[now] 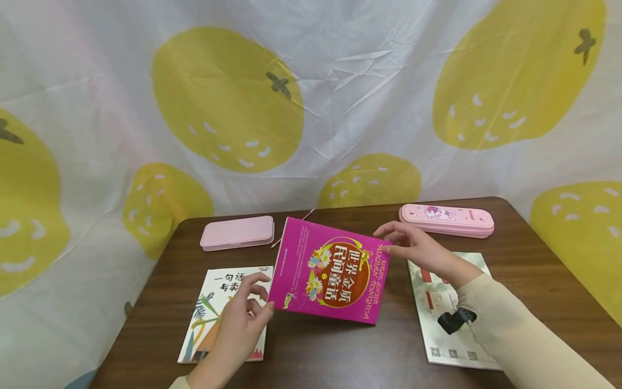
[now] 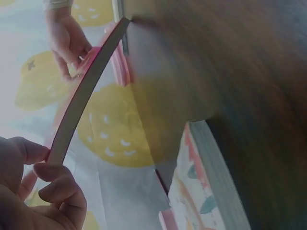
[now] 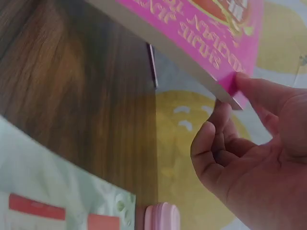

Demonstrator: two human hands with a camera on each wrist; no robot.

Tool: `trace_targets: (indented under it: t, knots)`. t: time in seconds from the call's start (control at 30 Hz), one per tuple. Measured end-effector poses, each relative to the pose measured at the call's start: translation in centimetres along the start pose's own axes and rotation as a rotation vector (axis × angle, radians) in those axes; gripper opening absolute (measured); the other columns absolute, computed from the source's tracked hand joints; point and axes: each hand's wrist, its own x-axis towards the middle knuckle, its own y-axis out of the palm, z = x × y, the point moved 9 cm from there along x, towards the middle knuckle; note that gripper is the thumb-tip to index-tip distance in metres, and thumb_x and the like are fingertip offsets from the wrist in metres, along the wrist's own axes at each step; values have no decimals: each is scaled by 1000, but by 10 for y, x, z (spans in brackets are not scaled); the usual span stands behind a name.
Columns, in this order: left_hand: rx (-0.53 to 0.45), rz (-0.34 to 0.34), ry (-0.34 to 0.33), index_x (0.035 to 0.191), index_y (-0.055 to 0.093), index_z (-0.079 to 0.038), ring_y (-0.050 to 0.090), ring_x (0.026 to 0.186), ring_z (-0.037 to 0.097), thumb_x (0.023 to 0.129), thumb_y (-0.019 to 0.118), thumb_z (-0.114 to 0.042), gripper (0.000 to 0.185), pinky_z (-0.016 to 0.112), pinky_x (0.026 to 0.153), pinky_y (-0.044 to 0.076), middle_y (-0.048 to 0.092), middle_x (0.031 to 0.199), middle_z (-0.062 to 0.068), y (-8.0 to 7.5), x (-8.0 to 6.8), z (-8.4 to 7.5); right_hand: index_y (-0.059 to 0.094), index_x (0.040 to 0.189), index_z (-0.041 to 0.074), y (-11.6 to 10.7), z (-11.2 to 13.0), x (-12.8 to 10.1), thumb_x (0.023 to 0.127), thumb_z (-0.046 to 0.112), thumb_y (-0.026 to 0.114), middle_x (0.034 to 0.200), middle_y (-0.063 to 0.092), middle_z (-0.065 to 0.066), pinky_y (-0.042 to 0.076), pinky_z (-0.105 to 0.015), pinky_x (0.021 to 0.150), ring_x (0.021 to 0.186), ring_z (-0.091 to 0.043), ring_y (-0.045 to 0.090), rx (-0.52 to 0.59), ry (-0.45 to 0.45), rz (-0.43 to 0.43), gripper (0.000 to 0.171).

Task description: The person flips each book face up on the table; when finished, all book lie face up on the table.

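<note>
Wooden table (image 1: 340, 356) | pink cases (image 1: 238, 232) (image 1: 446, 221) behind | books (image 1: 214, 302) (image 1: 439, 329) either side | left hand (image 1: 243, 319), right hand (image 1: 423, 248): grip pinching magenta book (image 1: 335, 270)

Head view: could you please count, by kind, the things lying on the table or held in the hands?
Books: 3 (magenta book, white book, pale green book)
Pink cases: 2 (plain case, rabbit-print case)
Thin stick: 1
Total: 6

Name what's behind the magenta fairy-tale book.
In the head view, a thin stick shows at both ends; the magenta fairy-tale book covers its middle. It also hides part of the tabletop; anything else there cannot be seen.
</note>
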Motion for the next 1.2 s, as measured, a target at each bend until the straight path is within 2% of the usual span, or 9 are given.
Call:
trace_targets:
  t: [0.1, 0.23, 0.33, 0.47, 0.57, 0.77, 0.9, 1.03, 1.2]
  knots:
    - [-10, 43, -51, 127, 58, -21, 42, 45, 0, 88, 72, 1, 47, 20, 40, 34, 60, 93, 0, 5, -1, 6, 58, 126, 7, 5, -5, -1, 101, 14, 65, 110, 71, -17, 55, -38, 91, 102, -25, 69, 21, -11, 48, 27]
    - [32, 94, -104, 123, 61, -27, 39, 42, 1, 91, 71, -2, 42, 21, 40, 34, 60, 93, -1, 10, -3, 12, 61, 119, 8, 8, -10, -1, 100, 11, 67, 103, 70, -14, 55, -31, 82, 92, -23, 67, -19, -44, 52, 20]
    - [52, 154, -131, 122, 63, -27, 42, 42, 3, 94, 71, -5, 37, 21, 43, 39, 61, 94, 1, 17, -5, 16, 65, 118, 10, 10, -14, 0, 92, 9, 76, 101, 68, -11, 51, -28, 74, 85, -22, 59, -93, -51, 57, 28]
    - [26, 279, -183, 133, 57, -22, 48, 44, 6, 97, 69, -6, 40, 23, 44, 46, 61, 95, 6, 30, -9, 22, 67, 122, 15, 14, -24, 2, 82, 11, 87, 106, 65, -9, 48, -31, 76, 88, -24, 52, -158, -1, 91, 45]
    - [20, 359, -208, 141, 51, -18, 52, 46, 8, 99, 67, -6, 47, 25, 43, 48, 60, 95, 8, 40, -13, 27, 67, 125, 15, 19, -30, 3, 82, 13, 86, 110, 66, -9, 47, -33, 79, 92, -25, 52, -187, 10, 132, 47]
    - [-1, 463, -261, 144, 46, -11, 53, 49, 11, 98, 67, -6, 51, 24, 45, 47, 60, 90, 5, 58, -26, 34, 69, 126, 9, 32, -36, 4, 86, 11, 83, 103, 64, -11, 45, -28, 73, 87, -24, 51, -216, -4, 223, 43]
    - [-26, 512, -294, 143, 46, -11, 52, 48, 11, 98, 69, -9, 51, 22, 44, 44, 60, 88, 4, 69, -36, 36, 70, 127, 9, 36, -39, 6, 87, 8, 81, 103, 63, -11, 44, -28, 73, 88, -24, 50, -231, 13, 270, 41]
    - [-33, 545, -308, 143, 46, -9, 50, 46, 11, 97, 70, -11, 52, 21, 42, 41, 60, 85, 2, 77, -43, 33, 72, 124, 11, 37, -41, 15, 86, 7, 81, 105, 67, -7, 45, -30, 76, 91, -25, 52, -275, -12, 296, 39]
    - [15, 555, -294, 139, 49, -6, 49, 43, 9, 94, 74, -14, 53, 21, 40, 38, 61, 78, -1, 80, -43, 28, 74, 123, 18, 36, -39, 24, 87, 10, 81, 116, 68, -5, 48, -40, 89, 101, -25, 55, -360, -17, 293, 37]
